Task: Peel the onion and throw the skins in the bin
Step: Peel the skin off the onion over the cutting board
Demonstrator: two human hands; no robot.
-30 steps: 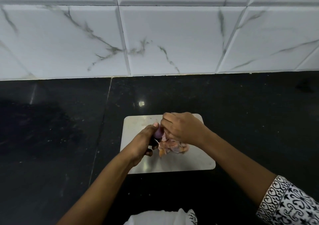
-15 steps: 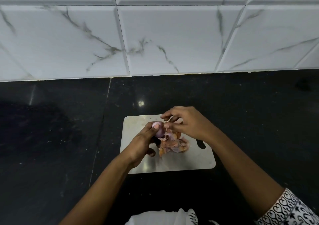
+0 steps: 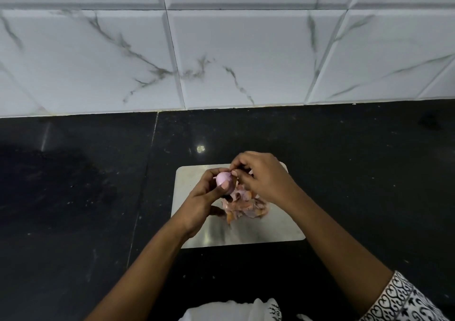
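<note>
A small pink peeled onion (image 3: pixel 223 178) is held between the thumb and fingers of my left hand (image 3: pixel 204 202) above a steel cutting board (image 3: pixel 270 229). My right hand (image 3: pixel 261 176) is right next to it, its fingertips pinching a bit of skin at the onion's right side. A heap of pink and orange onion skins (image 3: pixel 243 206) lies on the board just below both hands, partly hidden by them. No bin is in view.
The board rests on a black stone counter (image 3: pixel 73 197) that runs left and right. A white marble-tiled wall (image 3: pixel 221 50) stands behind it. White cloth (image 3: pixel 229 311) shows at the bottom edge, near my body.
My left hand has lifted and turned the onion so its pale peeled side shows. My right hand rose from the skin heap and now pinches at the onion's side.
</note>
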